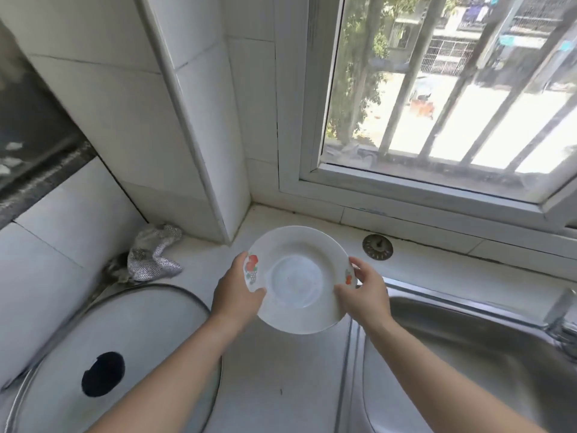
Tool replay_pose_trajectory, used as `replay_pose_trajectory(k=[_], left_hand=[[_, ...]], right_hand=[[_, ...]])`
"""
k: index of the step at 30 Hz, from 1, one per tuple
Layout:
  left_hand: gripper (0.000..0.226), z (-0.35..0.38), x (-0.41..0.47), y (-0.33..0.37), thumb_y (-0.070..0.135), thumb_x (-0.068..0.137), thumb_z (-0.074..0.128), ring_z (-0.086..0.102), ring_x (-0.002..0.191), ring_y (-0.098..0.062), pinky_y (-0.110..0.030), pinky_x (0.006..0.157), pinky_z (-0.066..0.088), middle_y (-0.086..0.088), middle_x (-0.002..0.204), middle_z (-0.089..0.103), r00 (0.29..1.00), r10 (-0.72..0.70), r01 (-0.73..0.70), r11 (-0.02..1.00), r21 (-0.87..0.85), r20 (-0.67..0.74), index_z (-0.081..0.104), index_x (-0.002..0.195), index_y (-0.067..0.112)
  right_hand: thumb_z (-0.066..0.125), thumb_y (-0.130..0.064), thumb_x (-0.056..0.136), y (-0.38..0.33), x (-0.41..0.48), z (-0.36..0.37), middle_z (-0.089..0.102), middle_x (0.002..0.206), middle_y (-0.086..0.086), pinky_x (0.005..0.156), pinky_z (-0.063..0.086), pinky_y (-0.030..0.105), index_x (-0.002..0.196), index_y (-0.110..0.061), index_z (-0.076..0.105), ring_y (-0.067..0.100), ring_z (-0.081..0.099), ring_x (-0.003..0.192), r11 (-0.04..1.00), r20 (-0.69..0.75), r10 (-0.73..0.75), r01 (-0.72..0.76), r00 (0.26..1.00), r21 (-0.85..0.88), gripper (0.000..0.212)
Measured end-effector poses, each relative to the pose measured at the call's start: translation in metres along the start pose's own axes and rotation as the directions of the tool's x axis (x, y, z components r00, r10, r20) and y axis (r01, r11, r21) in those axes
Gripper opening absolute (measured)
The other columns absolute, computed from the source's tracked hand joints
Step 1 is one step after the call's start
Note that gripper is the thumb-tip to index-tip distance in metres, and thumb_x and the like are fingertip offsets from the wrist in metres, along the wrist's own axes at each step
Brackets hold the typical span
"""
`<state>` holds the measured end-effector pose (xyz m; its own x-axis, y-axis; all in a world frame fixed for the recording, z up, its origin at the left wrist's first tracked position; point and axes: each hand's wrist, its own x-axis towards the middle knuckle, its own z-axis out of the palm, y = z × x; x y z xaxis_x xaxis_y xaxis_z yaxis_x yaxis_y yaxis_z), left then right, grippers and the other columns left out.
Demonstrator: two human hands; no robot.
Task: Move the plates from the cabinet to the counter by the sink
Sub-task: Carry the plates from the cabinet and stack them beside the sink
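While held by 2 hands, 1 white plate (pixel 299 278), fruit print on rim, hangs over counter (pixel 274 373) just left of sink (pixel 462 339). Grips: left hand (pixel 234 292) pinches left rim; right hand (pixel 366 292) pinches right rim.

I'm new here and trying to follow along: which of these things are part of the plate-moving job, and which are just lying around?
Part of the job: white plate, held by left hand and right hand; counter; sink.
Just lying about: silvery cloth; pot lid; drain strainer; tap.
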<state>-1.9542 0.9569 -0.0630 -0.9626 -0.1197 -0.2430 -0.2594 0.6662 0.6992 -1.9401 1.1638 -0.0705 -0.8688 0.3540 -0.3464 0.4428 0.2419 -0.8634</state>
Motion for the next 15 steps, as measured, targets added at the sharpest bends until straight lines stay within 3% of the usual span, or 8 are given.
replay_pose_trajectory(k=[6,9,15], left_hand=[[0.070,0.010,0.067,-0.017,0.014,0.081,0.065,0.050,0.121,-0.028,-0.029,0.093,0.039,-0.006,0.136,0.052,0.998,-0.055,0.055,0.998,-0.009,-0.004,0.031,0.141,0.021],[0.068,0.017,0.094,-0.023,0.013,0.083,0.063,0.049,0.121,-0.028,-0.025,0.089,0.037,-0.005,0.137,0.050,0.998,-0.064,0.064,0.998,-0.021,-0.009,0.030,0.141,0.022],[0.070,0.030,0.132,-0.035,0.012,0.083,0.063,0.046,0.126,-0.027,-0.029,0.098,0.038,-0.004,0.140,0.047,0.998,-0.062,0.062,0.998,-0.031,0.010,0.028,0.143,0.020]], right_hand=[[0.059,-0.008,0.071,-0.005,0.065,0.045,0.061,0.117,-0.008,0.087,0.053,0.038,0.128,-0.031,0.050,0.015,0.057,0.100,0.994,-0.005,0.012,-0.013,1.000,-0.112,0.062],[0.057,-0.008,0.072,-0.007,0.091,0.060,0.058,0.110,-0.012,0.082,0.050,0.030,0.128,-0.032,0.051,0.013,0.057,0.097,0.992,-0.007,0.029,-0.030,1.000,-0.121,0.061],[0.059,-0.009,0.074,0.000,0.127,0.078,0.061,0.121,-0.005,0.083,0.047,0.026,0.133,-0.029,0.049,0.016,0.059,0.106,0.988,-0.003,0.035,-0.035,0.999,-0.151,0.063]])
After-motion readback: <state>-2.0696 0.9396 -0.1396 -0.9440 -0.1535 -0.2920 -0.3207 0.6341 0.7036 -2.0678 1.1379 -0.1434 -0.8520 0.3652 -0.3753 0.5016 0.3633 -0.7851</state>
